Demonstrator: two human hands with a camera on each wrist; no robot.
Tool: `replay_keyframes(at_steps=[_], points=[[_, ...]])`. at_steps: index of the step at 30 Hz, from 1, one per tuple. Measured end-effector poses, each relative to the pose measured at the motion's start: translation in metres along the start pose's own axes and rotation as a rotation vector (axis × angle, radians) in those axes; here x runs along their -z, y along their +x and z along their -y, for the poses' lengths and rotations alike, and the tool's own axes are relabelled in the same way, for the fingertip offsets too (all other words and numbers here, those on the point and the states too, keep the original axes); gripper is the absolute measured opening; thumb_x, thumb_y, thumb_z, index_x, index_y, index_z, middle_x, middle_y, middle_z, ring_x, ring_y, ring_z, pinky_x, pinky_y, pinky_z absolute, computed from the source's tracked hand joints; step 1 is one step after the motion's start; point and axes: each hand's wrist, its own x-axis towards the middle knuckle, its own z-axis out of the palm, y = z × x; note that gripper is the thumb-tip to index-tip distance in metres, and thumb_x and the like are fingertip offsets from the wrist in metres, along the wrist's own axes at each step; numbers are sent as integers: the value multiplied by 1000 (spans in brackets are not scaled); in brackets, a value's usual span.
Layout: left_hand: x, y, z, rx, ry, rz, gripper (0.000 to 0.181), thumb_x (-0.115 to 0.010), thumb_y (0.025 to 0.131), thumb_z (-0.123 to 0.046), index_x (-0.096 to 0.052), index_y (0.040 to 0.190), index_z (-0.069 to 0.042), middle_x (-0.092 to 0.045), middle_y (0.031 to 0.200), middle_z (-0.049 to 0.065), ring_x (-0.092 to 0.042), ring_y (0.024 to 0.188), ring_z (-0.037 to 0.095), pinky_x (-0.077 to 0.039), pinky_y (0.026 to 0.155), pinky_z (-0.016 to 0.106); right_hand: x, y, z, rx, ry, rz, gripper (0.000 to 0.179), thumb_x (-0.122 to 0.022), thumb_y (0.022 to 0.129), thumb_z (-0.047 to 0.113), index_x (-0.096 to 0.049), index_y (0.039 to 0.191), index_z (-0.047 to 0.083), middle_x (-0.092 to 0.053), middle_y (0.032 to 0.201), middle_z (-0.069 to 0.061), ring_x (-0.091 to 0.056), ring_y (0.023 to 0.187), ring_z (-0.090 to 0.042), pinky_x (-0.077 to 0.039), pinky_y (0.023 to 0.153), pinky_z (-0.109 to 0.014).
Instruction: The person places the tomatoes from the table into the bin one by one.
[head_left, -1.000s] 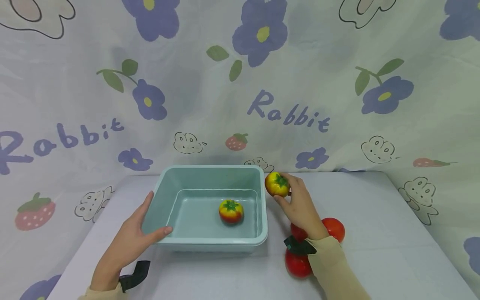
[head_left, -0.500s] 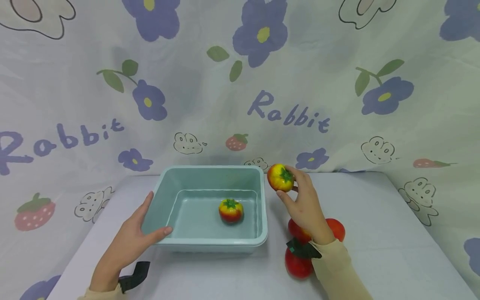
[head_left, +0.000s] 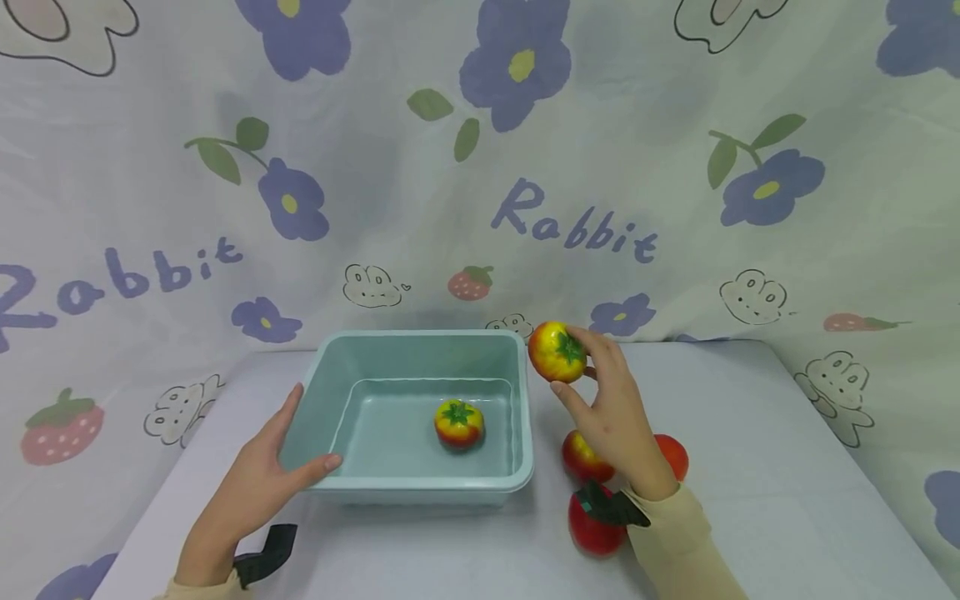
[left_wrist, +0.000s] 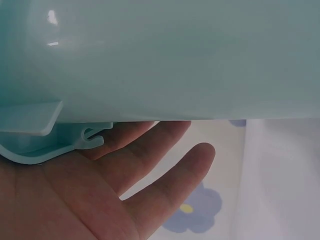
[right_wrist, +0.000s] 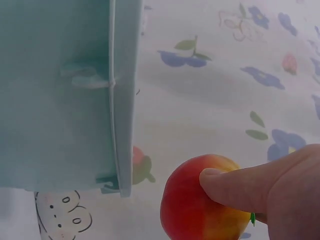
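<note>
My right hand [head_left: 611, 408] pinches a red-and-yellow toy fruit with a green star-shaped top [head_left: 557, 352], raised beside the right rim of the pale green plastic basin [head_left: 420, 482]. In the right wrist view, my thumb presses on the side of that same toy fruit [right_wrist: 187, 200]. A similar toy fruit with a green top [head_left: 459, 423] sits on the basin floor, right of centre. My left hand [head_left: 251, 479] rests at the basin's left front corner, thumb laid over the rim. The left wrist view shows its fingers [left_wrist: 170, 192] extended and spread under the rim.
Beneath my right wrist lie a red-and-yellow round fruit [head_left: 585, 457], a red fruit [head_left: 596, 525] partly behind the wrist strap, and an orange-red one [head_left: 672, 456] partly behind the wrist. A printed cloth [head_left: 405, 183] hangs behind the white table [head_left: 780, 500].
My right hand has lifted the toy fruit a little, and it has turned slightly in the fingers. More of the fruit under the wrist shows now. My left hand stays put.
</note>
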Motion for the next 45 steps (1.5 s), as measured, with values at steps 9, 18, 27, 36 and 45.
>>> replay_keyframes(at_steps=[9, 18, 27, 36, 45], points=[[0, 0, 1, -1, -7, 3, 101, -68, 81, -42, 4, 149, -24, -9, 153, 17, -18, 134, 46, -24, 95, 70, -1, -3, 11, 45, 28, 22, 66, -71, 82, 12, -39, 139, 20, -37, 138, -2, -42, 121, -17, -50, 89, -39], [0, 1, 0, 3, -2, 1, 102, -69, 81, -42, 2, 150, -20, -10, 153, 19, -19, 133, 47, -25, 94, 71, -8, -8, 23, 56, 32, 78, 72, -73, 80, 13, -37, 141, 25, -34, 141, 0, -41, 124, -17, -46, 94, -39], [0, 1, 1, -4, -11, 2, 100, -69, 81, -41, 3, 150, -23, -9, 153, 16, -18, 134, 46, -24, 96, 70, -16, -11, 30, 76, 37, 100, 73, -75, 78, 12, -38, 139, 29, -34, 142, 5, -37, 127, -11, -44, 96, -33], [0, 0, 0, -6, -5, 0, 101, -69, 81, -41, 2, 150, -22, -10, 153, 19, -18, 133, 47, -25, 94, 71, -25, -16, 38, 115, 52, 138, 69, -75, 78, 15, -40, 138, 26, -34, 142, 5, -36, 127, -10, -43, 97, -31], [0, 1, -1, -3, -2, -1, 101, -69, 81, -42, 3, 150, -21, -11, 152, 20, -19, 133, 48, -25, 93, 72, -34, -20, 40, 125, 67, 176, 69, -75, 79, 18, -40, 137, 27, -34, 142, 7, -37, 126, -8, -44, 96, -31]])
